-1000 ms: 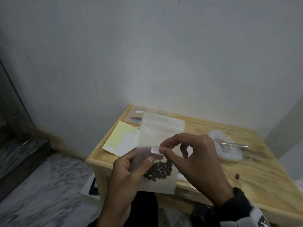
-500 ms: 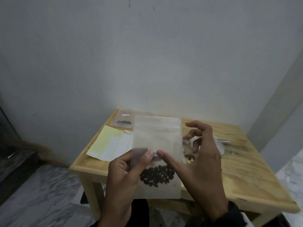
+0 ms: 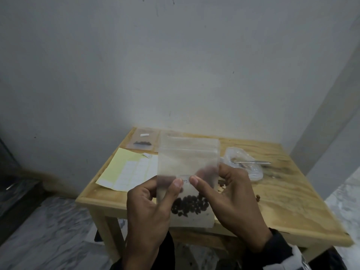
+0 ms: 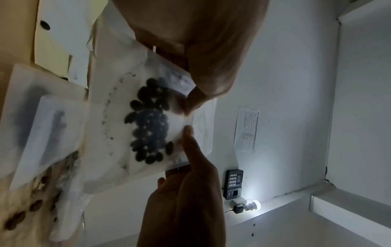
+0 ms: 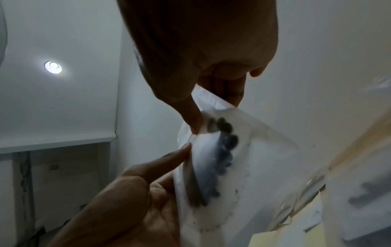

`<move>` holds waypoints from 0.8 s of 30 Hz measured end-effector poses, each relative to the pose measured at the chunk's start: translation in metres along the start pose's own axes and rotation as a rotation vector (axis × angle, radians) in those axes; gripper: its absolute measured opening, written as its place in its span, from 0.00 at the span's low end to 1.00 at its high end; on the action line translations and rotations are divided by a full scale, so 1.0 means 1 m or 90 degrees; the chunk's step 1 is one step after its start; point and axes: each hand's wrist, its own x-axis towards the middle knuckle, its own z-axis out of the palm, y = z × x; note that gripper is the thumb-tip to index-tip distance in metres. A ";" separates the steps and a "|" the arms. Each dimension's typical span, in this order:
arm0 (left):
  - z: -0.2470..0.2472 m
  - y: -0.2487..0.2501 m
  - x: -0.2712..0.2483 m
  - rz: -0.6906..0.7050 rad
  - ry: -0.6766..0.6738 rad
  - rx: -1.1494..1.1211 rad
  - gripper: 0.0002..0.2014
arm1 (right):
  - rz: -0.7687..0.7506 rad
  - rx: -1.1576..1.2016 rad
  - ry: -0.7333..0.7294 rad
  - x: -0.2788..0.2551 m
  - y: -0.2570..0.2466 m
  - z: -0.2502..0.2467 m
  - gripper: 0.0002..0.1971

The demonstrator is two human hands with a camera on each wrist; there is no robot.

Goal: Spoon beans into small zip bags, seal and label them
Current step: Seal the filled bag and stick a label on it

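I hold a frosted zip bag [image 3: 188, 160] upright in front of the table. Dark beans [image 3: 190, 205] lie in its lower part. A small white label [image 3: 186, 179] with writing sits on the bag's front, above the beans. My left hand [image 3: 175, 185] pinches the bag from the left, thumb on the label's left end and fingers behind. My right hand [image 3: 196, 181] pinches it from the right, thumb on the label's right end. In the left wrist view both thumb tips meet on the bag [image 4: 148, 117]. The right wrist view shows the bag [image 5: 243, 150] edge-on.
The small wooden table [image 3: 282, 201] stands against the wall. On it lie a yellow label sheet [image 3: 126, 168], a filled, labelled bag [image 3: 142, 141] at the back left, a clear plastic bag of beans [image 3: 243, 166] with a spoon [image 3: 253, 162], and a loose bean [image 3: 258, 197].
My right hand went from setting the label on with its fingertips to gripping the bag, thumb on the label and fingers behind. The bag stayed upright in my left hand.
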 end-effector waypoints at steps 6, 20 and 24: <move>0.001 0.000 0.005 -0.009 0.006 -0.007 0.06 | 0.014 0.038 0.001 0.000 0.002 0.001 0.15; -0.011 -0.007 0.010 -0.058 -0.027 -0.017 0.07 | 0.071 0.097 -0.048 0.000 -0.001 0.003 0.14; -0.015 -0.010 0.011 -0.072 -0.036 -0.021 0.07 | 0.071 0.091 -0.058 -0.001 0.000 0.006 0.15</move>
